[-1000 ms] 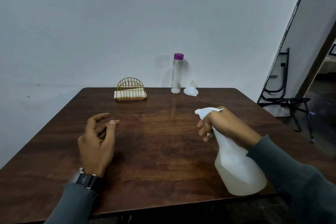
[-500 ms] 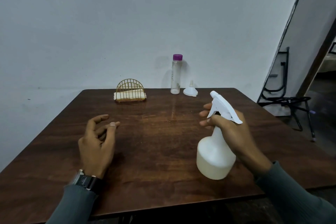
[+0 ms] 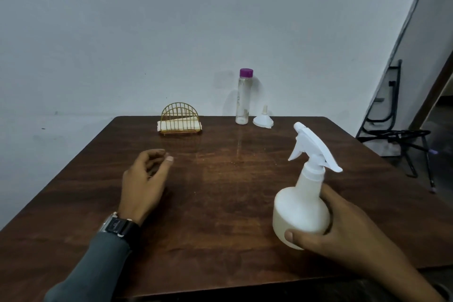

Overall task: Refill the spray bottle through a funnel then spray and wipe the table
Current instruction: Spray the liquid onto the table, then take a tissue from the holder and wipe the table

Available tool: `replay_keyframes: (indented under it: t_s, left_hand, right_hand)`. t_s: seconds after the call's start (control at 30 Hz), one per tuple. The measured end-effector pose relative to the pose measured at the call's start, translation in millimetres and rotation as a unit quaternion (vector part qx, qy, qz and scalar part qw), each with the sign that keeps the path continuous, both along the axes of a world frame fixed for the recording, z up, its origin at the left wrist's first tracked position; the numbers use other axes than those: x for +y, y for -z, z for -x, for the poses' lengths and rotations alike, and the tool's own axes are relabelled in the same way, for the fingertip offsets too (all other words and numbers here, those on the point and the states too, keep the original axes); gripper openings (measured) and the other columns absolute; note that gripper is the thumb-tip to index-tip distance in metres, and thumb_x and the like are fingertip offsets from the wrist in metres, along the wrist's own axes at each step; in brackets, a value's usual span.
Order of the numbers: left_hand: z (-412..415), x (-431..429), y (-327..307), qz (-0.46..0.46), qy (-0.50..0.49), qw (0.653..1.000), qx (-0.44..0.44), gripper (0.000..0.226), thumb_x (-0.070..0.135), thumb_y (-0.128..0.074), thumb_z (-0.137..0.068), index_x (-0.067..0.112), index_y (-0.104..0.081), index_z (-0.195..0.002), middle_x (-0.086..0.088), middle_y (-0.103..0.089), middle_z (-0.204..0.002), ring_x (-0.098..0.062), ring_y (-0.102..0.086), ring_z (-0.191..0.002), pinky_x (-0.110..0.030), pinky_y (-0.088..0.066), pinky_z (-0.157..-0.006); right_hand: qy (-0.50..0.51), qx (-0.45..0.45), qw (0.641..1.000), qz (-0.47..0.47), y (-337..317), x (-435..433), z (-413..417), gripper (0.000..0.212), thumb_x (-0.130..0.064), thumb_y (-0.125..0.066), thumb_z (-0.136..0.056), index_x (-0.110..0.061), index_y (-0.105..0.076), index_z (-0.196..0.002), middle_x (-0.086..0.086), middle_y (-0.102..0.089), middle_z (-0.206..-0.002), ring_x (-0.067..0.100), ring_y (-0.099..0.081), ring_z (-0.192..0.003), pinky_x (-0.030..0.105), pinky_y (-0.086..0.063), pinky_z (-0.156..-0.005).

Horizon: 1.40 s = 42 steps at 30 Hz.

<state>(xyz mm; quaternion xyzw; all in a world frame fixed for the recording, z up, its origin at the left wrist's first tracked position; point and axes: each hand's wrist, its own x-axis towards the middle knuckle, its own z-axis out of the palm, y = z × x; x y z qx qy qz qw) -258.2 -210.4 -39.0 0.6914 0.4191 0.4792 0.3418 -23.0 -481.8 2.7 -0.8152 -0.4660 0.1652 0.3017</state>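
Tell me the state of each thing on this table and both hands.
White plastic spray bottle: upright, trigger head on.
Clear bottle with purple cap: upright, capped.
White plastic funnel: spout up, mouth down.
Gold wire holder: holds folded cloth.
Left hand: open, empty.
Right hand: grips the spray bottle's body.

Head-worn view looks forward and down (close) over the table (image 3: 220, 203).
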Motion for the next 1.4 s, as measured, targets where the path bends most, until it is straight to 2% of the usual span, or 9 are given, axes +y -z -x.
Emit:
replay_keyframes:
  t_s: [0.17, 0.3, 0.43, 0.57, 0.9, 1.1, 1.27, 1.33, 1.4]
  left_hand:
    - [-14, 17, -5, 0.022, 0.055, 0.998, 0.032, 0.031, 0.04, -0.067, -0.094, 0.026, -0.068, -0.122, 0.013, -0.07, -0.121, 0.014, -0.058, -0.103, -0.002, -0.042, -0.074]
    - [-31, 35, -14, 0.005, 0.077, 0.996, 0.054, 0.035, 0.042, -0.066, -0.095, 0.027, -0.066, -0.126, 0.015, -0.068, -0.122, 0.008, -0.06, -0.108, -0.013, -0.044, -0.087]
    - [-52, 72, -27, -0.023, 0.082, 0.993, 0.082, 0.037, 0.041, -0.066, -0.095, 0.023, -0.065, -0.127, 0.01, -0.068, -0.124, -0.006, -0.064, -0.113, -0.022, -0.046, -0.095]
    - [-68, 115, -31, -0.024, 0.067, 0.993, 0.094, 0.037, 0.039, -0.068, -0.095, 0.019, -0.066, -0.125, 0.008, -0.069, -0.123, -0.005, -0.064, -0.11, -0.013, -0.044, -0.088]
    - [-96, 183, -44, -0.067, 0.024, 0.994, 0.079, 0.025, 0.03, -0.067, -0.093, 0.016, -0.071, -0.115, 0.007, -0.074, -0.111, -0.004, -0.069, -0.101, -0.024, -0.055, -0.093]
    - [-102, 194, -26, -0.062, 0.027, 0.995, 0.073, 0.019, 0.026, -0.068, -0.092, 0.017, -0.072, -0.109, 0.009, -0.075, -0.105, 0.0, -0.07, -0.1, -0.02, -0.055, -0.092]
    - [-90, 203, -23, -0.066, -0.011, 0.996, 0.051, 0.015, 0.023, -0.069, -0.093, 0.018, -0.073, -0.107, 0.011, -0.075, -0.097, 0.006, -0.069, -0.09, -0.002, -0.049, -0.074]
    - [-81, 207, -24, -0.06, -0.043, 0.997, 0.032, 0.014, 0.025, -0.07, -0.092, 0.019, -0.074, -0.105, 0.01, -0.076, -0.093, 0.005, -0.069, -0.082, -0.006, -0.051, -0.069]
    - [-72, 213, -24, -0.049, -0.06, 0.997, 0.013, 0.013, 0.029, -0.07, -0.09, 0.023, -0.075, -0.101, 0.007, -0.078, -0.088, -0.002, -0.073, -0.08, -0.024, -0.06, -0.076]
  right_hand:
    - [0.007, 0.056, 0.998, -0.008, -8, 15, -4, 0.095, -0.052, -0.098, -0.049, -0.053, -0.047, -0.129, -0.025, -0.062, -0.12, -0.002, -0.059, -0.105, 0.02, -0.047, -0.083]
    - [-0.003, 0.043, 0.999, -0.032, -8, 57, -19, 0.092, -0.054, -0.097, -0.046, -0.048, -0.055, -0.127, -0.025, -0.066, -0.116, -0.003, -0.062, -0.103, 0.022, -0.048, -0.078]
    - [-0.012, -0.021, 0.998, -0.055, -16, 130, -44, 0.093, -0.056, -0.095, -0.052, -0.042, -0.054, -0.135, -0.019, -0.065, -0.119, 0.008, -0.064, -0.107, 0.028, -0.051, -0.081]
    - [-0.036, -0.072, 0.994, -0.068, -19, 218, -67, 0.091, -0.056, -0.092, -0.061, -0.038, -0.05, -0.139, -0.016, -0.059, -0.121, 0.012, -0.059, -0.109, 0.028, -0.047, -0.078]
    - [-0.008, -0.051, 0.995, -0.091, -6, 405, -105, 0.099, -0.05, -0.092, -0.065, -0.018, -0.043, -0.145, 0.003, -0.058, -0.142, 0.029, -0.056, -0.128, 0.033, -0.046, -0.09]
    - [0.007, -0.065, 0.996, -0.063, 7, 432, -114, 0.098, -0.053, -0.09, -0.068, -0.017, -0.04, -0.145, 0.006, -0.058, -0.141, 0.032, -0.056, -0.128, 0.045, -0.052, -0.1]
    - [0.004, -0.061, 0.998, -0.029, 2, 434, -116, 0.103, -0.056, -0.089, -0.068, -0.014, -0.038, -0.147, 0.008, -0.055, -0.146, 0.032, -0.053, -0.132, 0.046, -0.049, -0.105]
    - [0.017, -0.07, 0.997, -0.013, 2, 430, -112, 0.107, -0.062, -0.086, -0.069, -0.01, -0.036, -0.148, 0.011, -0.052, -0.147, 0.034, -0.051, -0.134, 0.048, -0.048, -0.106]
    - [0.031, -0.094, 0.995, -0.027, 1, 423, -106, 0.106, -0.065, -0.082, -0.072, -0.006, -0.036, -0.146, 0.015, -0.05, -0.145, 0.036, -0.052, -0.132, 0.048, -0.05, -0.104]
